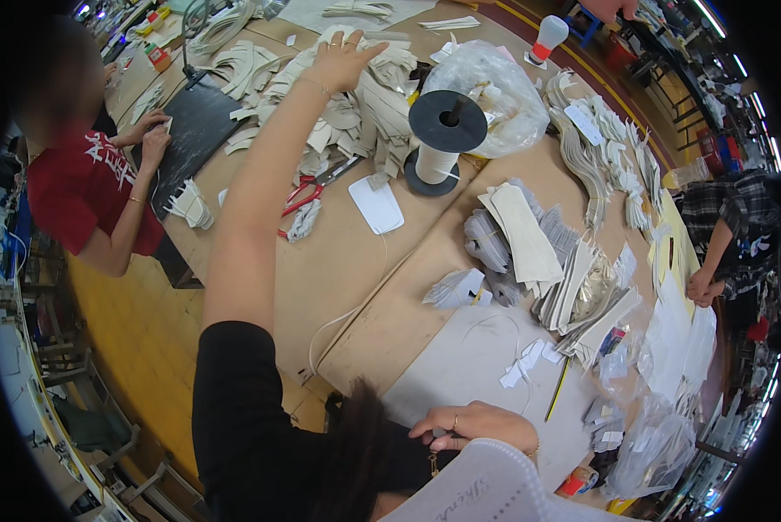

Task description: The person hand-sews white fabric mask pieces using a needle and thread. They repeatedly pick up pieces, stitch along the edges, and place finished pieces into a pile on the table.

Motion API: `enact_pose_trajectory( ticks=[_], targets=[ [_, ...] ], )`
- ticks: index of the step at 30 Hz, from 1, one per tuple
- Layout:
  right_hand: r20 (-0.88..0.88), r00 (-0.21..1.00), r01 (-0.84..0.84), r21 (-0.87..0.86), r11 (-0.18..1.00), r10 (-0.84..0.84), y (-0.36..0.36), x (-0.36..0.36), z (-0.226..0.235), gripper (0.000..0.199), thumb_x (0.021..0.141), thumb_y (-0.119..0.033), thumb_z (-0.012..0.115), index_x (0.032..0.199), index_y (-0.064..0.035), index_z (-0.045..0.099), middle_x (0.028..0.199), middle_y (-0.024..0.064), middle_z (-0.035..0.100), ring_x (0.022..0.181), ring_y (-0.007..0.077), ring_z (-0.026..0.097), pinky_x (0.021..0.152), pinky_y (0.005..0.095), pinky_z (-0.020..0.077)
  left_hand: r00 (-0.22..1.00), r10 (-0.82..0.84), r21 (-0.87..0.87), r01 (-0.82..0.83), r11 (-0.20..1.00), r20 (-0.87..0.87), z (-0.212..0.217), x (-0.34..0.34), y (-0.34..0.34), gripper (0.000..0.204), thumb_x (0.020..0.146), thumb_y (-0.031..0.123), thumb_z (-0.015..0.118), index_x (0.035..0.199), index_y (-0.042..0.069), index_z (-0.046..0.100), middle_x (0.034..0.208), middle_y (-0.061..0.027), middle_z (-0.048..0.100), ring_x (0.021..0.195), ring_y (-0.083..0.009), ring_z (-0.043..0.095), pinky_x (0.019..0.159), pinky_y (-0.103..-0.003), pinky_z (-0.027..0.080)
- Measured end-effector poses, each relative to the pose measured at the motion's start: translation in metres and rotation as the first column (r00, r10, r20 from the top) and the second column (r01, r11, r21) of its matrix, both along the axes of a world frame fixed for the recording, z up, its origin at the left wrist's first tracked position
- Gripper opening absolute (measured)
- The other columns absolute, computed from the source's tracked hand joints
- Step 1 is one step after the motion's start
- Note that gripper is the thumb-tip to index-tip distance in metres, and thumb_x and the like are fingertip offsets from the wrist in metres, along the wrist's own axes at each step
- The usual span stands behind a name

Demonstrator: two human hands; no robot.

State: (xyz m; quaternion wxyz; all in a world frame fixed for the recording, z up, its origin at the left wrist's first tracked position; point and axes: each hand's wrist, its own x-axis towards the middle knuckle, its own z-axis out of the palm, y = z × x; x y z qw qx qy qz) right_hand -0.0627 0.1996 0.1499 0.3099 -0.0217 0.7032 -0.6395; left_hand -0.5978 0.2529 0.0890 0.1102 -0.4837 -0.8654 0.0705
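My left arm reaches far across the table. My left hand (338,63) lies open, fingers spread, on a heap of cream cut fabric pieces (321,130). Close to my body, my right hand (482,426) is bent with its fingers curled together beside my black sleeve; what they hold, if anything, I cannot make out. A small gold-coloured piece (434,461) hangs below those fingers. Right of the heap stands a black spool (447,122) wound with white cord. Red-handled pliers (308,193) and a white card (375,205) lie beside my left forearm.
Stacks of cream and grey strips (525,239) lie mid-table, with a yellow pencil (558,389) nearer me. A clear plastic bag (499,91) sits behind the spool. One person in a red shirt (86,191) works at left; another in plaid (738,222) stands at right.
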Motion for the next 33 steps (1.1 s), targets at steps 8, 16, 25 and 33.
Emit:
enact_pose_trajectory(
  ticks=[8,16,25,33],
  targets=[
    [0.023,0.991,0.13,0.05,0.99,-0.132,0.009,-0.005,-0.005,0.035,0.107,-0.037,0.053,0.131,-0.0116,0.061,0.115,0.0091,0.071,0.099,0.0296,0.071,0.085,0.0394,0.0553,0.936,-0.335,-0.331,0.285,0.9,-0.104,0.015,-0.018,0.009,0.059,0.082,0.006,0.072,0.137,0.017,0.054,0.139,-0.0098,0.06,0.133,-0.0258,0.054,0.113,-0.051,0.039],
    [0.08,0.949,0.303,0.054,0.952,-0.306,0.008,-0.006,-0.01,0.033,0.106,-0.034,0.056,0.125,-0.0089,0.065,0.109,0.0101,0.073,0.094,0.0286,0.071,0.084,0.0377,0.0544,0.966,-0.251,-0.534,0.184,0.825,-0.054,0.053,0.009,0.017,0.055,0.061,0.021,0.093,0.111,0.012,0.072,0.104,-0.0075,0.075,0.102,-0.0272,0.071,0.098,-0.045,0.046],
    [0.109,0.942,0.311,0.066,0.948,-0.317,0.001,-0.009,-0.01,0.029,0.105,-0.028,0.06,0.124,-0.0071,0.067,0.104,0.0104,0.074,0.091,0.0247,0.07,0.082,0.0352,0.0538,0.954,0.035,-0.624,0.166,0.764,0.296,0.184,0.011,-0.023,0.073,0.071,0.058,0.087,0.116,0.001,0.075,0.112,-0.0173,0.076,0.101,-0.0273,0.072,0.089,-0.039,0.054],
    [-0.02,0.941,0.339,0.044,0.94,-0.338,-0.012,-0.01,-0.01,0.025,0.105,-0.023,0.06,0.122,-0.0049,0.066,0.092,0.0045,0.072,0.07,0.015,0.06,0.065,0.0293,0.0486,0.775,0.233,-0.225,-0.12,0.967,0.588,0.281,0.011,-0.142,0.046,0.083,0.044,0.084,0.081,-0.001,0.072,0.072,-0.0016,0.063,0.064,-0.0136,0.056,0.057,-0.032,0.044]
  ],
)
